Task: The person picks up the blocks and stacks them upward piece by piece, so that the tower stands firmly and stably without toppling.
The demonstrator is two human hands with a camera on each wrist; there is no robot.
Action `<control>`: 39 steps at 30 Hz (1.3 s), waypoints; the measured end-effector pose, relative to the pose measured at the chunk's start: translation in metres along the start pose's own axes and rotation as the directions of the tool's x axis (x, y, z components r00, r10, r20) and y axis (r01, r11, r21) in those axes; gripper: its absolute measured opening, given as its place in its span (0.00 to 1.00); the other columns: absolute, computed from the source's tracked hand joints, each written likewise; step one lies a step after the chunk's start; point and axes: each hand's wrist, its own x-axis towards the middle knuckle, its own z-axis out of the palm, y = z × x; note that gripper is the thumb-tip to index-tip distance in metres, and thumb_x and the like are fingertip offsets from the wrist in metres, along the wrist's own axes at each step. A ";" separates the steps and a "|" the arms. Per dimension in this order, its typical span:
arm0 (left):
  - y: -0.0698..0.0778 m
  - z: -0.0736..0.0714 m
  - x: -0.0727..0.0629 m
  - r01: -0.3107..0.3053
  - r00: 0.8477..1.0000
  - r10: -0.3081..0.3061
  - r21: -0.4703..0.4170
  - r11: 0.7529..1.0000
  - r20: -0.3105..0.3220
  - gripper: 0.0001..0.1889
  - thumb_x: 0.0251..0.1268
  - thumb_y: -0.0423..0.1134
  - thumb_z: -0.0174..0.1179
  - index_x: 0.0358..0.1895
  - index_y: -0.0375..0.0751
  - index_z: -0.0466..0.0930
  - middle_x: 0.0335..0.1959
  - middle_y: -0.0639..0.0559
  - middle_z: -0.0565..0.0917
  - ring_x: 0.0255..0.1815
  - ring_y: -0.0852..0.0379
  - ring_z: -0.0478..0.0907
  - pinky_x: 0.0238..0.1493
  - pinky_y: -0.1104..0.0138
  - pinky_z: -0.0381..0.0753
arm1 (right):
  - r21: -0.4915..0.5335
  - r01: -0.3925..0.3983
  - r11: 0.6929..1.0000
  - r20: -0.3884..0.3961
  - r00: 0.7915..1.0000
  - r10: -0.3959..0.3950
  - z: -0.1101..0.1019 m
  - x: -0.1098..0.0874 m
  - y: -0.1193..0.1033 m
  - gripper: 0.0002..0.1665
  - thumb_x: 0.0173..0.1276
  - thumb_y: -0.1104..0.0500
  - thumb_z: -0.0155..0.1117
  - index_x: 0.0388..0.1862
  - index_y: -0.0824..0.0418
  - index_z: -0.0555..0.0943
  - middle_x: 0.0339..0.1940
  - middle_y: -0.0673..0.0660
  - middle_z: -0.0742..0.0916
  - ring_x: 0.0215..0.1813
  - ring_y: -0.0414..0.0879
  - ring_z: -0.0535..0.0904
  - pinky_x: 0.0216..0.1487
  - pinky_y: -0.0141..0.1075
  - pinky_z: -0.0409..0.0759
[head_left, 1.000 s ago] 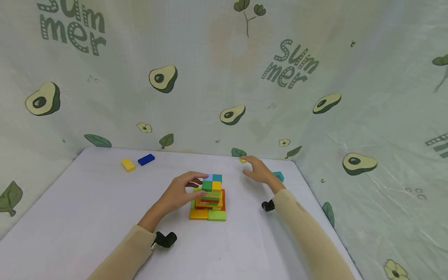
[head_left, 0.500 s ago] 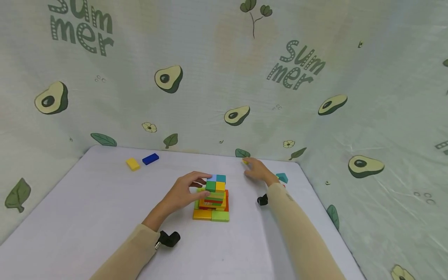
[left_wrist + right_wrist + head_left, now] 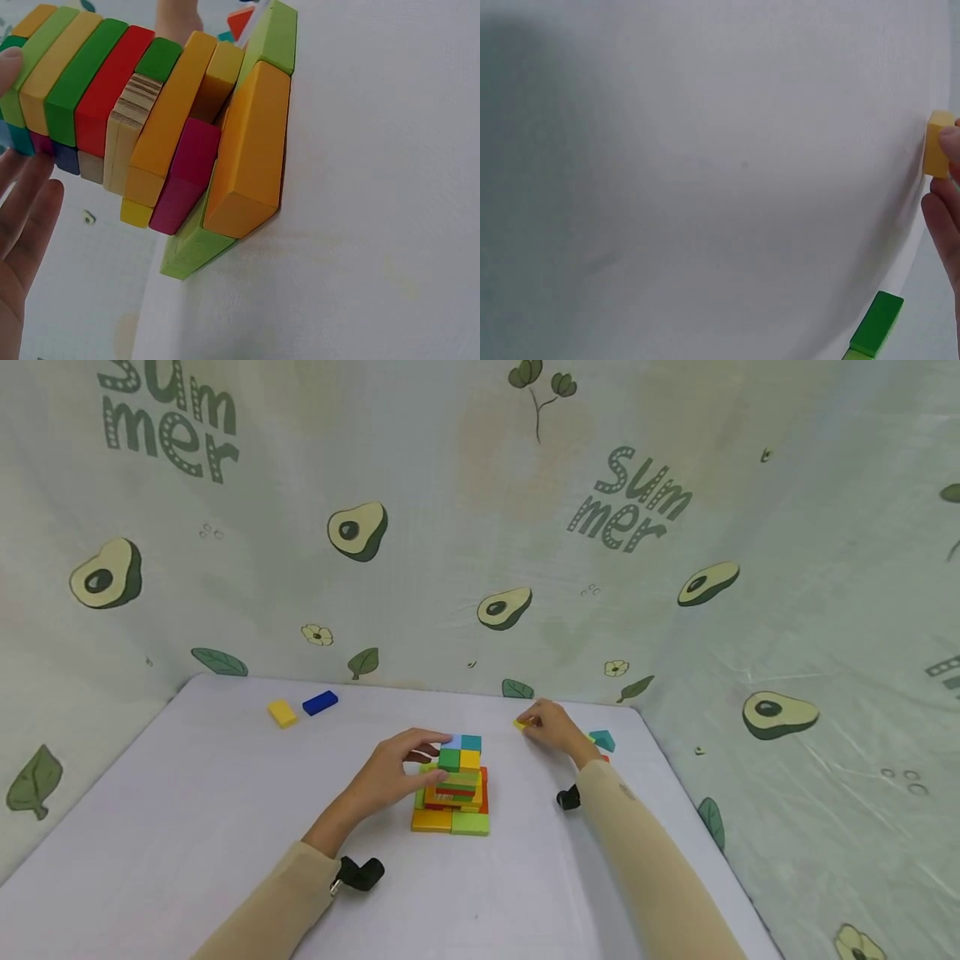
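Note:
A stepped tower of colourful wooden blocks stands mid-table, wider at its base, with blue and teal blocks on top. My left hand is curved round its upper part, the thumb on the front side and a finger at the top blue block. In the left wrist view the thumb touches the upper layers of the tower, with the other fingers on the opposite side. Beyond the tower to the right, my right hand pinches a yellow block between thumb and fingers, close to the tabletop.
A yellow block and a dark blue block lie at the back left. By my right forearm are a teal block and a partly hidden red piece. The right wrist view also has a green block. A printed curtain hangs behind the table.
My right hand has gone from reaching over the yellow block at the back edge to pinching it and drawing it slightly nearer. The left hand stays at the tower.

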 end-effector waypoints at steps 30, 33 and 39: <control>0.002 0.002 -0.002 -0.023 1.000 0.023 -0.009 1.000 0.003 0.28 0.67 0.46 0.76 0.69 0.58 0.80 0.67 0.57 0.82 0.59 0.54 0.84 0.62 0.51 0.86 | 0.038 0.340 0.940 -0.172 0.928 -0.329 -0.023 -0.044 -0.066 0.14 0.72 0.63 0.72 0.56 0.57 0.90 0.53 0.51 0.91 0.52 0.48 0.87 0.56 0.41 0.88; 0.001 0.002 -0.003 -0.020 1.000 0.020 -0.004 1.000 -0.003 0.28 0.67 0.46 0.76 0.70 0.58 0.80 0.67 0.57 0.82 0.59 0.54 0.84 0.62 0.52 0.86 | 0.059 0.425 0.903 -0.187 0.893 -0.409 -0.032 -0.055 -0.096 0.15 0.73 0.63 0.72 0.56 0.56 0.90 0.53 0.49 0.91 0.52 0.45 0.87 0.56 0.39 0.88; 0.001 0.001 -0.001 -0.024 1.000 0.024 0.020 1.000 -0.011 0.28 0.68 0.50 0.75 0.70 0.57 0.80 0.65 0.56 0.83 0.58 0.54 0.85 0.61 0.52 0.87 | 0.080 0.530 0.844 -0.144 0.844 -0.516 -0.035 -0.071 -0.142 0.13 0.73 0.63 0.72 0.55 0.57 0.90 0.53 0.49 0.91 0.52 0.42 0.85 0.56 0.40 0.88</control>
